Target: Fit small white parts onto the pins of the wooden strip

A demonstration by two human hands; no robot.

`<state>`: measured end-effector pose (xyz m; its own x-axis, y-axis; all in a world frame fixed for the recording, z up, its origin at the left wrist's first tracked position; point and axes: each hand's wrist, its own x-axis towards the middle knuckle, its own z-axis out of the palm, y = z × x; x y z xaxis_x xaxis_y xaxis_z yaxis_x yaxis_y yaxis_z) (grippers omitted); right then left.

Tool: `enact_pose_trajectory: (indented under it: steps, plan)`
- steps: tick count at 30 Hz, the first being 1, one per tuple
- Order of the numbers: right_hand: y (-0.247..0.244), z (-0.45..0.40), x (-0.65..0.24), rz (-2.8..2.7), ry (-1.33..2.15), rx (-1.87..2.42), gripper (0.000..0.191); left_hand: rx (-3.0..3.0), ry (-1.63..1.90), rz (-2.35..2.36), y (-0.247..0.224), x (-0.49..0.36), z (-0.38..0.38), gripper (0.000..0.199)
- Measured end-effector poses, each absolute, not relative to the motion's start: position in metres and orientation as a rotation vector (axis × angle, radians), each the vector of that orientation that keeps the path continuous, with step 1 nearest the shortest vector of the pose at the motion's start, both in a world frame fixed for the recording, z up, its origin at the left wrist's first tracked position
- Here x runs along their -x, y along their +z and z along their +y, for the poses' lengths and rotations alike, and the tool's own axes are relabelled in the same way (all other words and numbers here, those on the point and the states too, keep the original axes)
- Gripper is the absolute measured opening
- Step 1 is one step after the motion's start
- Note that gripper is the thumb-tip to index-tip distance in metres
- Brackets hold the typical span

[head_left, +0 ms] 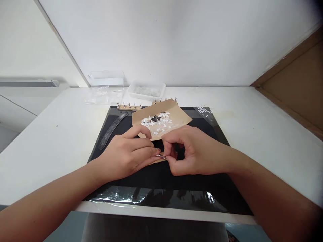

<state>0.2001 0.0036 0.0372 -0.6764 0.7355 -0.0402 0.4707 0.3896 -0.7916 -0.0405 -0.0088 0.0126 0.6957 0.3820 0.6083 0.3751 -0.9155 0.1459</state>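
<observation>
My left hand (128, 153) lies over a narrow wooden strip (155, 161) low on the black mat, its fingers closed along the strip and hiding most of it. Thumb and forefinger of my right hand (186, 151) pinch a small silvery metal peg (164, 157) at the strip's right end. The fingertips of both hands are close together there. Just beyond them sits a folded brown paper (176, 114) holding white scraps (165, 119) and a dark crumpled bit (155, 118).
A curved black nail file (112, 131) lies on the mat (121, 178) at left. Behind stand a wooden strip with metal pegs (129, 107), another partly hidden one (155, 102), a clear plastic tub (146, 90) and plastic bags (103, 95). Small white pieces (204, 111) lie at the mat's far right corner.
</observation>
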Motion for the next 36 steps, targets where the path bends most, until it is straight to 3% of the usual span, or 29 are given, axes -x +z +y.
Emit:
enact_pose_trajectory:
  steps: [26,36]
  plan:
    - [0.0424,0.0036,-0.2038,-2.354,1.198,0.974,0.008,-2.791,1.02,0.593,0.0051,0.0421,-0.0068,0.017]
    - [0.0417,0.0044,-0.2048,-2.372,1.22,0.973,0.009,-2.807,0.989,0.508,0.0078,0.0386,-0.0068,0.01]
